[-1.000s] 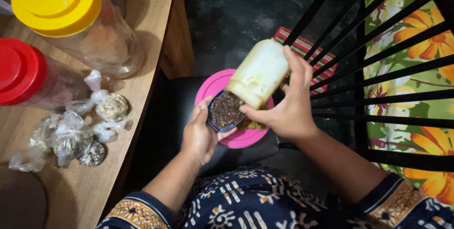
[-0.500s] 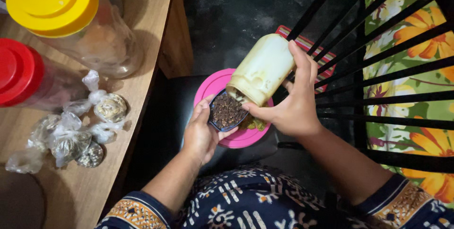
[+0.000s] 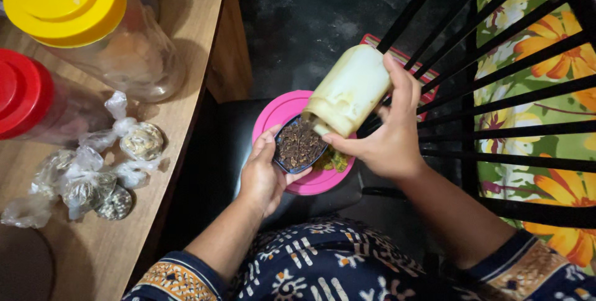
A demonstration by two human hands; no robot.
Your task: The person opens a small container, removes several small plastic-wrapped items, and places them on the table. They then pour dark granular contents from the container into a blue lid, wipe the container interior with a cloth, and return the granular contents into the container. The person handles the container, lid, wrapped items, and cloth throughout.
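Over the pink plate (image 3: 280, 114), near the middle of my view, both hands meet. My right hand (image 3: 388, 145) has its grip wrapped around a cream-coloured jar (image 3: 351, 90), fingers along the far right side and thumb under the mouth. My left hand (image 3: 264, 173) cups a small dark-rimmed dish (image 3: 299, 145) heaped with dark brown bits, thumb at its near edge, fingers closed beneath it.

What matters here is how the jar lies against the dish. The jar's long axis runs from far right down to near left, tilted, with its open mouth at the low end touching or just above the far right rim of the dish; I cannot tell which. So the dish sits just left of and nearer than the jar's mouth, in line with that axis. Of the two, the left hand is nearer the dish and the right carries the jar.

My right wrist is bent, forearm coming in from the near right; the left forearm rises from the near edge.

On the tabletop (image 3: 186, 40) to the left stand a yellow-lidded jar (image 3: 62, 3), a red-lidded jar (image 3: 22, 93) and knotted plastic packets (image 3: 93, 164).
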